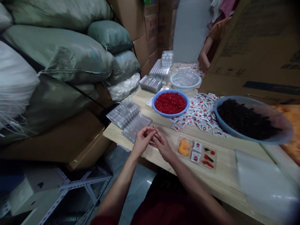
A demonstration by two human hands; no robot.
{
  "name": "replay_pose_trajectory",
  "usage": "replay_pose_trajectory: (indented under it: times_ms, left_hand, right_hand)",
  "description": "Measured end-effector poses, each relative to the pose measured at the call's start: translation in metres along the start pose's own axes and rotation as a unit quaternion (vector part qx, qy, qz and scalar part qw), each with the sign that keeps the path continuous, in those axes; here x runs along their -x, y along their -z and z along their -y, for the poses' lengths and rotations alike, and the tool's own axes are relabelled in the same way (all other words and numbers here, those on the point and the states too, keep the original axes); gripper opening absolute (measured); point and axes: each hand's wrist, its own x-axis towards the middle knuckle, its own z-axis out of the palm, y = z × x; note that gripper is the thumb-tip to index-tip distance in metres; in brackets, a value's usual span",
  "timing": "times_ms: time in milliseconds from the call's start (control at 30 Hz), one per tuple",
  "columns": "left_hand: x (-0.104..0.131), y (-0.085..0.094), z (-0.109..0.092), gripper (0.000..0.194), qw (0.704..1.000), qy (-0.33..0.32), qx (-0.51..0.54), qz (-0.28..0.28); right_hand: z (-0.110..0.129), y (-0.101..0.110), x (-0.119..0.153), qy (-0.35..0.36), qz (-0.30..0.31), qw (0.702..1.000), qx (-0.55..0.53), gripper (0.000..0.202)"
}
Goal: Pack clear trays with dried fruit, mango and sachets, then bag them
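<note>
My left hand (143, 139) and my right hand (163, 146) meet over the near edge of the wooden table, fingertips pressed together. Whatever is between the fingers, if anything, is hidden or too small to name. Just beyond my left hand lies an opened clear plastic blister pack (137, 126), with its moulded half toward the back left. To the right of my right hand is a filled clear tray (213, 142). It holds an orange piece (184, 147), two small printed sachets (195, 157) and several red and black pieces (208, 164) in separate compartments.
Behind are a blue basin (153, 107) of red pieces, a loose pile of sachets (202, 109) and a large basin (217, 117) of black pieces. Stacked clear trays (151, 83) stand farther back. Sacks (63, 53) rise at left; a cardboard box (253, 56) partly hides another person's arm (205, 53).
</note>
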Motion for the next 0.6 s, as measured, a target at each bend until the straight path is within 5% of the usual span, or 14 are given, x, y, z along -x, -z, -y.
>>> replay_pose_trajectory:
  times_ms: [600]
  left_hand:
    - [0.008, -0.018, -0.014, 0.033, 0.999, 0.024, 0.036, 0.025]
  right_hand:
    - [0.002, 0.017, 0.028, 0.043, -0.002, 0.999, 0.028, 0.057]
